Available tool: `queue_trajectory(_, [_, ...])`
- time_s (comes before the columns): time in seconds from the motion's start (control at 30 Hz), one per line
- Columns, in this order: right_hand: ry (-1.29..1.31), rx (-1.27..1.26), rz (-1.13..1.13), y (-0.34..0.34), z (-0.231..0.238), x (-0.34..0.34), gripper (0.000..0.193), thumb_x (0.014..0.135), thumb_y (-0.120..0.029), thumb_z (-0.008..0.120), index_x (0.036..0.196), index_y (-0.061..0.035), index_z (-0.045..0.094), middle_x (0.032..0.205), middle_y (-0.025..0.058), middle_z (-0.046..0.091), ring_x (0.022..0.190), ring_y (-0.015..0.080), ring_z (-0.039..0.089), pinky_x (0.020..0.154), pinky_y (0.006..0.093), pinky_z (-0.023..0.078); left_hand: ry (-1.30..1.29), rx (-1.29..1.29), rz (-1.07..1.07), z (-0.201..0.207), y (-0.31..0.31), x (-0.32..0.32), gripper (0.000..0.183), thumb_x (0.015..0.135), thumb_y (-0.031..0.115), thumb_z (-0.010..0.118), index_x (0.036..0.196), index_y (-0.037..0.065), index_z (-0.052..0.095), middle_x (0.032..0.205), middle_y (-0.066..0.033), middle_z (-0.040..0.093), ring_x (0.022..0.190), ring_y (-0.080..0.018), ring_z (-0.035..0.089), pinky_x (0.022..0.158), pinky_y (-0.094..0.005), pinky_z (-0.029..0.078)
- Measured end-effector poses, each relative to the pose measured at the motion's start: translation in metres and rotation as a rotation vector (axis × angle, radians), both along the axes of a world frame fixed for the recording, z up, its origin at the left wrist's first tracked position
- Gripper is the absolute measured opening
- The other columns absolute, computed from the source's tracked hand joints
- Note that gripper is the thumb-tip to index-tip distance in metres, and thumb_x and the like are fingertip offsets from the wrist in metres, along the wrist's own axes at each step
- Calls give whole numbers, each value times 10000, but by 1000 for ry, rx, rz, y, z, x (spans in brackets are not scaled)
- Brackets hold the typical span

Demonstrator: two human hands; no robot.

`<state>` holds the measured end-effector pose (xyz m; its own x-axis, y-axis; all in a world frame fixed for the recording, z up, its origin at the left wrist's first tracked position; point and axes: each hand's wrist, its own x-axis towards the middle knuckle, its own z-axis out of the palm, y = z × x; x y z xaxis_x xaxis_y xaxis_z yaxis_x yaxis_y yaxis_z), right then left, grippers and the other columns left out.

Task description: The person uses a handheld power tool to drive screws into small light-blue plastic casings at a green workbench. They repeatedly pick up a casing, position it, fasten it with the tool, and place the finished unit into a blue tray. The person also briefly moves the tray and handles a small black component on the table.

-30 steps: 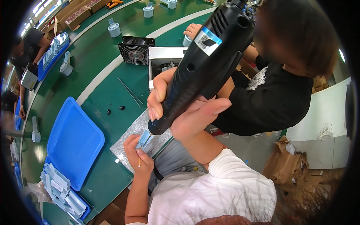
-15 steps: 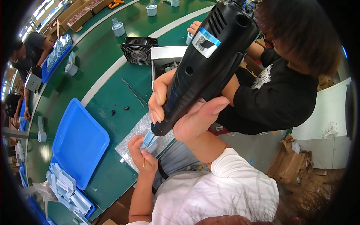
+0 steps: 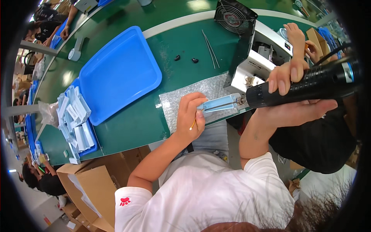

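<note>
My left hand (image 3: 190, 116) is closed around a small pale-blue translucent part (image 3: 221, 104), thumb and fingers pinching its near end; this grip is fully shut on the part, which lies just above a sheet of silvery padded film (image 3: 181, 102) spread on the green surface (image 3: 127, 127). My right hand (image 3: 297, 96) is wrapped tight around the black barrel of a powered screwdriver (image 3: 309, 83), fingers curled over the top and palm beneath; this grip is likewise closed on the tool. The screwdriver lies nearly level, its bit meeting the far end of the blue part, so the part sits between my two hands, near the front edge of the surface.

Just behind the film stands a grey metal box (image 3: 257, 58) with a black fan (image 3: 235, 17) on its far end. Two thin rods (image 3: 210, 48) and two small black pieces (image 3: 185, 59) lie on the surface beside it. To the left, an empty blue tray (image 3: 116, 73) rests tilted over a second tray holding a heap of pale-blue parts (image 3: 75, 120). Cardboard cartons (image 3: 87, 185) stand below the surface edge. Another person's hand (image 3: 295, 36) rests on the box top at right; further workers sit along the far left.
</note>
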<state>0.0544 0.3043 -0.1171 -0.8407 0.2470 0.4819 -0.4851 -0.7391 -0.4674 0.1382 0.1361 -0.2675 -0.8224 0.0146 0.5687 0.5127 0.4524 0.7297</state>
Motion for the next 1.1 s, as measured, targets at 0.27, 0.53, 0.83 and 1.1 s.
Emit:
queue_trajectory(0.27, [20, -51, 139, 2, -3, -5, 936, 809, -838, 436, 1221, 2, 470, 892, 144, 580, 613, 212, 580, 533, 332, 492, 4, -29, 9, 3, 2, -5, 266, 1008, 148, 392, 1108, -28, 565, 1103, -216, 583, 993, -331, 575, 897, -406, 453])
queue_trajectory(0.53, [186, 261, 51, 64, 56, -11, 808, 909, -694, 493, 1195, 59, 433, 929, 162, 523, 711, 234, 541, 655, 346, 499, -22, 39, 19, 6, 5, -6, 241, 961, 109, 433, 1078, -35, 586, 1082, -215, 596, 963, -350, 573, 871, -424, 463])
queue_trajectory(0.83, [-75, 517, -273, 41, 49, -19, 860, 893, -762, 395, 1015, 85, 484, 824, 226, 561, 608, 280, 531, 588, 375, 492, -14, 27, -8, 3, 5, -4, 234, 963, 100, 438, 1096, -26, 583, 1098, -208, 592, 976, -338, 570, 880, -413, 459])
queue_trajectory(1.1, [109, 306, 173, 58, 43, 5, 854, 844, -761, 490, 1232, 0, 488, 984, 132, 503, 723, 195, 555, 573, 308, 454, -2, 29, -8, 3, 0, -4, 251, 877, 21, 505, 1109, -32, 587, 1108, -206, 591, 988, -351, 561, 877, -425, 460])
